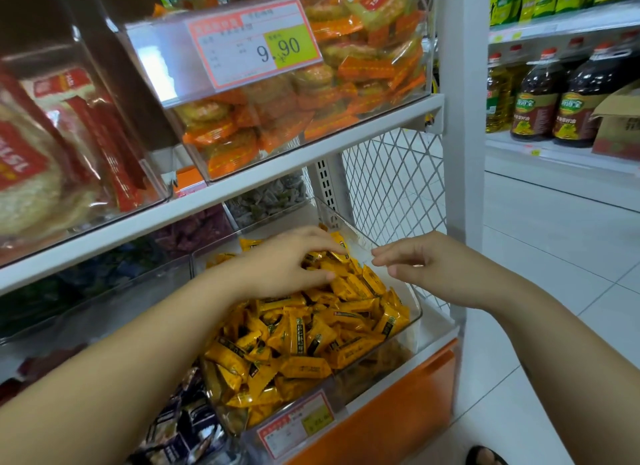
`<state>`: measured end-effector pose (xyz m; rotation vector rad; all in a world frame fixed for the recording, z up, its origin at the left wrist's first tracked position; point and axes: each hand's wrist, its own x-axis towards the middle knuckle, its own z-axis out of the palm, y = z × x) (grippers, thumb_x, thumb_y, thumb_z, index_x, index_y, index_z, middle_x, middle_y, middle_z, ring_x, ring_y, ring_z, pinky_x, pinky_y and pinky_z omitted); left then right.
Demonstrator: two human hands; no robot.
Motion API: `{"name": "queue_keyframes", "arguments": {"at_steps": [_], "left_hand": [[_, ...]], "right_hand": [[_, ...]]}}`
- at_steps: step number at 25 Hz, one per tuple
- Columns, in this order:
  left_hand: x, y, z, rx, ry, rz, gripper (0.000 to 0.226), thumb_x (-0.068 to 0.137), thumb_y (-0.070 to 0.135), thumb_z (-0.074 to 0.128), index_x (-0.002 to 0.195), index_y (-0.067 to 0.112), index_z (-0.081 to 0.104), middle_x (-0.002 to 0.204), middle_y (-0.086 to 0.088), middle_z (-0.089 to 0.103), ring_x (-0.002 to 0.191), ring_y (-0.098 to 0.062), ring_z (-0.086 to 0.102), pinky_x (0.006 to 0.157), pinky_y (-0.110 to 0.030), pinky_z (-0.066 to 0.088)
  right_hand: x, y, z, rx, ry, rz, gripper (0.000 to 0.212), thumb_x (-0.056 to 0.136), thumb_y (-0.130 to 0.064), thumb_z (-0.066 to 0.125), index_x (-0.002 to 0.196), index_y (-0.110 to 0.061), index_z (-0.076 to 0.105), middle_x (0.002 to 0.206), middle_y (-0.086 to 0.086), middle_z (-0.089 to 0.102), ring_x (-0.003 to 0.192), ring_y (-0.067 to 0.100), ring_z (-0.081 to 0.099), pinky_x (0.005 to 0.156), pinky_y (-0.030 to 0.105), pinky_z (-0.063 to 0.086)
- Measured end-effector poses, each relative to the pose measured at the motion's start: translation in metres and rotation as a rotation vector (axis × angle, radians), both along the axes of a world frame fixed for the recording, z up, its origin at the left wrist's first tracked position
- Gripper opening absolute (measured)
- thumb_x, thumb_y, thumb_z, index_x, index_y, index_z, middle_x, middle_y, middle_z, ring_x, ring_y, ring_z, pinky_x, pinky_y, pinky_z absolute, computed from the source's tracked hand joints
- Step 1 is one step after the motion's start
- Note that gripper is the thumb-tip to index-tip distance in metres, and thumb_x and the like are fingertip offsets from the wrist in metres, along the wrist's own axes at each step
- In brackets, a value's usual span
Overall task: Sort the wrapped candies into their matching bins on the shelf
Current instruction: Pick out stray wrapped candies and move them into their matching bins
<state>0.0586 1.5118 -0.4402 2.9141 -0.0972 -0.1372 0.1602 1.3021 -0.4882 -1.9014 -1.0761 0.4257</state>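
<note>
Yellow candies (311, 329) under left hand (287, 262): guessing light, crinkly, slippery wrappers, so pinch one by crimped end. Left hand spread over pile, right hand (440, 269) loose, empty, just beside bin (349, 227).

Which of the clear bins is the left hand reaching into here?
The yellow-candy bin on the lower shelf, at its right end. The left hand rests on its pile; the upper bin directly above holds orange packets instead.
</note>
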Motion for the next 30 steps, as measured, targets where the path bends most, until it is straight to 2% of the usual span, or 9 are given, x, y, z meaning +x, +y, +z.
{"name": "queue_keyframes", "arguments": {"at_steps": [2, 4, 7, 10, 12, 14, 19, 25, 30], "left_hand": [[-0.015, -0.032, -0.001, -0.096, -0.005, -0.156, 0.036, 0.090, 0.032, 0.060, 0.125, 0.037, 0.054, 0.130, 0.014, 0.046, 0.121, 0.003, 0.039, 0.106, -0.018, 0.030], [-0.020, -0.055, -0.018, -0.062, 0.048, -0.270, 0.037, 0.092, 0.027, 0.057, 0.128, 0.035, 0.052, 0.134, 0.014, 0.042, 0.123, 0.003, 0.035, 0.103, -0.013, 0.028], [-0.013, -0.061, -0.040, 0.038, 0.113, -0.294, 0.037, 0.095, 0.028, 0.051, 0.131, 0.036, 0.048, 0.139, 0.011, 0.035, 0.125, -0.006, 0.034, 0.097, -0.021, 0.031], [-0.008, -0.057, -0.043, 0.072, 0.110, -0.302, 0.036, 0.096, 0.031, 0.049, 0.130, 0.039, 0.047, 0.137, 0.013, 0.037, 0.123, -0.007, 0.037, 0.098, -0.029, 0.033], [-0.008, -0.055, -0.045, 0.010, 0.103, -0.281, 0.035, 0.094, 0.029, 0.052, 0.128, 0.038, 0.048, 0.133, 0.013, 0.041, 0.119, -0.006, 0.041, 0.099, -0.031, 0.037], [-0.008, -0.052, -0.047, 0.014, 0.113, -0.269, 0.037, 0.093, 0.028, 0.054, 0.129, 0.037, 0.048, 0.128, 0.013, 0.044, 0.112, -0.004, 0.044, 0.093, -0.030, 0.038], [0.003, -0.043, -0.049, 0.372, 0.206, -0.258, 0.056, 0.087, 0.043, 0.060, 0.136, 0.046, 0.033, 0.139, 0.009, 0.036, 0.123, -0.016, 0.040, 0.099, -0.036, 0.035], [0.007, -0.023, -0.045, 0.284, 0.213, -0.132, 0.049, 0.084, 0.053, 0.058, 0.127, 0.048, 0.037, 0.115, 0.010, 0.043, 0.101, -0.015, 0.050, 0.084, -0.037, 0.045], [0.009, -0.013, -0.046, 0.208, 0.192, -0.089, 0.046, 0.084, 0.049, 0.060, 0.126, 0.043, 0.042, 0.111, 0.009, 0.043, 0.098, -0.012, 0.049, 0.085, -0.033, 0.043]], "right_hand": [[-0.002, -0.002, 0.002, -0.003, 0.000, -0.001, 0.023, 0.090, -0.013, 0.058, 0.101, -0.031, 0.069, 0.117, -0.020, 0.057, 0.106, -0.006, 0.054, 0.085, 0.001, 0.040], [-0.005, -0.005, 0.003, 0.009, 0.014, -0.020, 0.025, 0.090, -0.013, 0.058, 0.097, -0.035, 0.069, 0.115, -0.017, 0.062, 0.106, -0.004, 0.057, 0.094, 0.013, 0.044], [-0.008, -0.013, 0.003, 0.007, 0.024, -0.043, 0.027, 0.090, -0.016, 0.059, 0.091, -0.041, 0.067, 0.110, -0.014, 0.067, 0.103, -0.002, 0.060, 0.098, 0.025, 0.045], [-0.008, -0.019, 0.003, -0.014, 0.022, -0.046, 0.023, 0.090, -0.017, 0.059, 0.096, -0.037, 0.069, 0.110, -0.016, 0.066, 0.102, -0.003, 0.060, 0.098, 0.024, 0.045], [-0.008, -0.020, 0.005, -0.018, 0.027, -0.040, 0.021, 0.090, -0.018, 0.059, 0.097, -0.036, 0.069, 0.111, -0.016, 0.066, 0.103, -0.005, 0.059, 0.097, 0.022, 0.044], [-0.008, -0.019, 0.005, -0.033, 0.006, -0.041, 0.021, 0.090, -0.020, 0.059, 0.096, -0.038, 0.069, 0.111, -0.016, 0.065, 0.102, -0.004, 0.059, 0.095, 0.021, 0.044], [-0.007, -0.020, 0.005, -0.043, 0.011, -0.044, 0.020, 0.090, -0.021, 0.060, 0.100, -0.035, 0.069, 0.113, -0.017, 0.065, 0.103, -0.003, 0.059, 0.094, 0.019, 0.043], [-0.008, -0.021, 0.004, -0.038, 0.029, -0.029, 0.020, 0.090, -0.020, 0.060, 0.100, -0.034, 0.069, 0.117, -0.015, 0.064, 0.105, -0.002, 0.058, 0.098, 0.021, 0.041], [-0.008, -0.022, 0.003, -0.045, 0.021, -0.019, 0.021, 0.091, -0.019, 0.058, 0.104, -0.031, 0.069, 0.120, -0.014, 0.063, 0.106, 0.000, 0.058, 0.099, 0.022, 0.041]]}}
